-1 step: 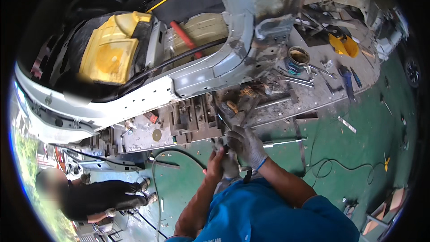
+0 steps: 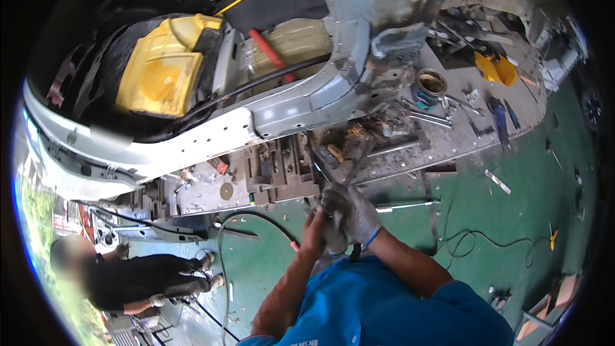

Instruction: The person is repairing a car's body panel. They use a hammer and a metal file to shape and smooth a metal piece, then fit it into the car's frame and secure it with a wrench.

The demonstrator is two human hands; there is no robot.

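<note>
My right hand point(image 2: 359, 216) wears a grey knit work glove with a blue cuff. Its fingers are bent in over a loose grey work glove point(image 2: 334, 236) that hangs between my hands. My left hand point(image 2: 312, 232) looks bare and presses against that glove from the left, fingers closed at its edge. The fingertips of both hands are partly hidden in the bunched grey fabric. Both hands are in front of my body, just off the near edge of the metal bench point(image 2: 397, 172), close to a steel clamp point(image 2: 272, 179).
A stripped car body point(image 2: 288, 106) stands over the bench. Around a tin can point(image 2: 429, 86) lie wrenches point(image 2: 430, 118), a blue-handled tool point(image 2: 498, 118) and a yellow container point(image 2: 496, 69). A hose point(image 2: 221, 250) and a cable point(image 2: 487, 234) cross the green floor. Another person point(image 2: 141, 279) is at lower left.
My right hand's fingers have curled in and moved slightly left over the loose glove. My left hand has shifted slightly to the right. The whole view has moved a little.
</note>
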